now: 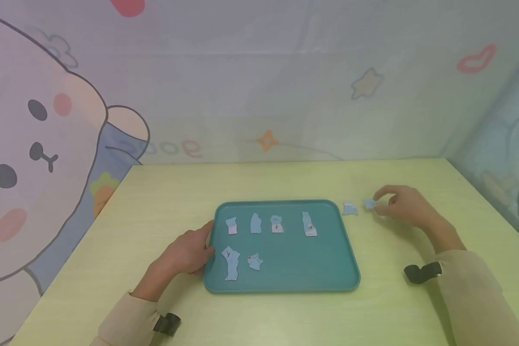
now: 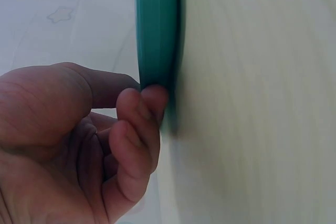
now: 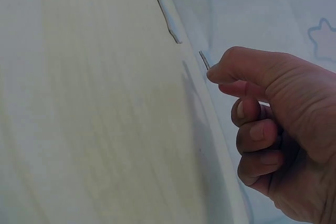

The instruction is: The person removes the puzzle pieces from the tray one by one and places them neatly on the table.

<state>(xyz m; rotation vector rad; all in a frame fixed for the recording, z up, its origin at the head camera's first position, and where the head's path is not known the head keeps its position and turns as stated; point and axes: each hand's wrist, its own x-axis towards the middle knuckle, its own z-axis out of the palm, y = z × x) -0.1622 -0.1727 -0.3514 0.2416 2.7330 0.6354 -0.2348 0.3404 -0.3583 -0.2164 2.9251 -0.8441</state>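
A teal tray [image 1: 285, 274] lies on the table, with several torn light-blue paper pieces spread over it in two rows. My left hand [image 1: 189, 250] grips the tray's left edge; in the left wrist view its fingers [image 2: 134, 145] curl at the teal rim [image 2: 157, 30]. To the right of the tray, my right hand [image 1: 404, 205] pinches a small light-blue paper piece [image 1: 369, 203] between thumb and forefinger. The right wrist view shows this piece [image 3: 204, 59] edge-on, held above the table, with the other fingers curled in. Another torn piece [image 1: 350, 208] rests between the tray and that hand.
Pale yellow wood makes up the tabletop [image 1: 285, 317]. Behind it hangs a printed cloth [image 1: 242, 86] with a cartoon bear at the left. Dark straps [image 1: 423, 273] sit at both sleeves.
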